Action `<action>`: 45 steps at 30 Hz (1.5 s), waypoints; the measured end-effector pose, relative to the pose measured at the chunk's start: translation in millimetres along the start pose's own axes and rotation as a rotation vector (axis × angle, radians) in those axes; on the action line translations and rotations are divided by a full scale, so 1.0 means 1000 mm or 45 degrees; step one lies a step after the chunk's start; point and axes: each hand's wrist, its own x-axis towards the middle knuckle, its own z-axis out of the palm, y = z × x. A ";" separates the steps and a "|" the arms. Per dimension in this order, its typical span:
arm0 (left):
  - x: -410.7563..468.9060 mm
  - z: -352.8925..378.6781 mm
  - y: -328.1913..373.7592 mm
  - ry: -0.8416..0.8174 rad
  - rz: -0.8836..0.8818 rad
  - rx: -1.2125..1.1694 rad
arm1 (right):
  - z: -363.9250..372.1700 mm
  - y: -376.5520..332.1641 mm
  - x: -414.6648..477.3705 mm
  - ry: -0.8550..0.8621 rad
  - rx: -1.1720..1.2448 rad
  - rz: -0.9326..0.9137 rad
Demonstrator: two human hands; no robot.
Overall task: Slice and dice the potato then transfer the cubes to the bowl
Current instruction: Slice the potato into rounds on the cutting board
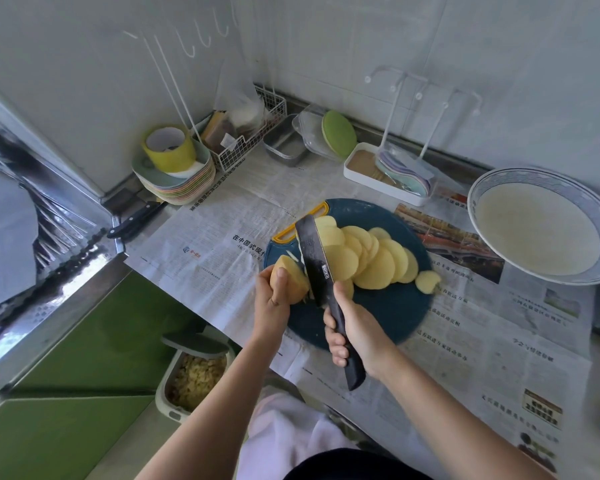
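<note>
**Step in hand: slicing.**
- Left hand (273,299) is curled round the uncut end of the potato (290,277), thumb on top, pinning it to the blue cutting board (388,313).
- Right hand (355,332) is wrapped round the handle of the cleaver-style knife (314,258). The blade stands against the potato's cut face, with a thin slice peeling off beside it.
- A fan of round slices (371,263) lies overlapped on the board just past the blade, on the right-hand side.
- Judgement: the stub is short, so the holding fingertips sit near the edge. Tuck them back and let the knuckles guide the blade, or lay the stub flat side down for the last cuts.
- Keep the thickness even with the existing slices.
- Dicing is not begun. Stack a few slices at a time rather than the whole fan.

**Containers.**
- Below the left hand, on the floor: a lidded bin (160,396), lid ajar, with yellowish scraps inside.
- Far beyond the left hand:
  - a stack of pastel plates (184,192) carrying a yellow-green cup (168,148);
  - a wire basket (236,154) of packets;
  - a metal tray (281,152), contents not clear.
- Beyond the right hand: a white tray (378,186) with a rack holding pastel discs.
- Well right of the right hand, on the newspapered counter (499,341): the patterned bowl (492,188). Its inside is pale and no potato shows in it.
</note>
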 end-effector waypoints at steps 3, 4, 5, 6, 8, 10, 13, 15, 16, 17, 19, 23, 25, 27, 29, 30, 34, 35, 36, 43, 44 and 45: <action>-0.001 0.001 0.002 -0.036 0.002 -0.014 | 0.002 0.000 -0.009 0.063 -0.302 -0.191; -0.001 0.001 0.001 -0.040 -0.001 -0.013 | 0.003 0.001 -0.012 0.086 -0.385 -0.245; -0.001 0.001 0.001 -0.044 0.000 -0.018 | 0.003 0.003 -0.016 0.114 -0.481 -0.312; -0.001 0.000 0.000 -0.045 0.003 -0.026 | 0.004 0.006 -0.018 0.148 -0.596 -0.383; 0.000 0.000 -0.001 -0.043 0.020 -0.027 | 0.006 0.011 -0.023 0.209 -0.829 -0.505; 0.000 0.000 -0.001 -0.051 0.035 -0.017 | 0.007 0.015 -0.027 0.260 -1.002 -0.577; 0.001 0.002 -0.002 -0.067 0.058 0.008 | 0.007 0.019 -0.029 0.293 -1.138 -0.634; 0.004 0.001 -0.006 -0.080 0.042 0.029 | 0.007 0.024 -0.028 0.299 -1.199 -0.667; 0.006 0.001 -0.009 -0.079 0.038 0.049 | 0.007 0.027 -0.028 0.305 -1.216 -0.676; 0.006 0.001 -0.010 -0.069 0.047 0.067 | 0.007 0.030 -0.027 0.312 -1.227 -0.682; 0.007 0.001 -0.011 -0.063 0.056 0.100 | 0.005 0.034 -0.025 0.329 -1.241 -0.693; 0.003 0.002 -0.007 -0.084 0.088 0.109 | 0.004 0.040 -0.024 0.359 -1.299 -0.701; 0.003 0.003 -0.009 -0.084 0.085 0.117 | 0.007 0.044 -0.024 0.374 -1.265 -0.673; 0.002 0.005 -0.008 -0.064 0.095 0.112 | 0.011 0.047 -0.023 0.382 -1.196 -0.659; 0.005 0.004 -0.011 -0.074 0.099 0.136 | 0.015 0.047 -0.022 0.396 -1.198 -0.664; 0.005 0.003 -0.012 -0.069 0.116 0.158 | 0.016 0.046 -0.022 0.407 -1.227 -0.665; 0.001 0.004 -0.008 -0.062 0.128 0.145 | 0.017 0.041 -0.024 0.405 -1.254 -0.619; -0.001 0.004 -0.006 -0.055 0.142 0.148 | 0.017 0.040 -0.024 0.399 -1.240 -0.604; -0.003 0.005 -0.005 -0.053 0.151 0.145 | 0.017 0.039 -0.024 0.397 -1.236 -0.591; -0.003 0.003 -0.007 -0.063 0.224 0.139 | 0.018 0.043 -0.018 0.421 -1.243 -0.584; -0.002 0.003 -0.010 -0.053 0.243 0.136 | 0.018 0.042 -0.015 0.427 -1.234 -0.569; -0.003 0.003 -0.013 -0.042 0.251 0.130 | 0.018 0.040 -0.013 0.431 -1.231 -0.554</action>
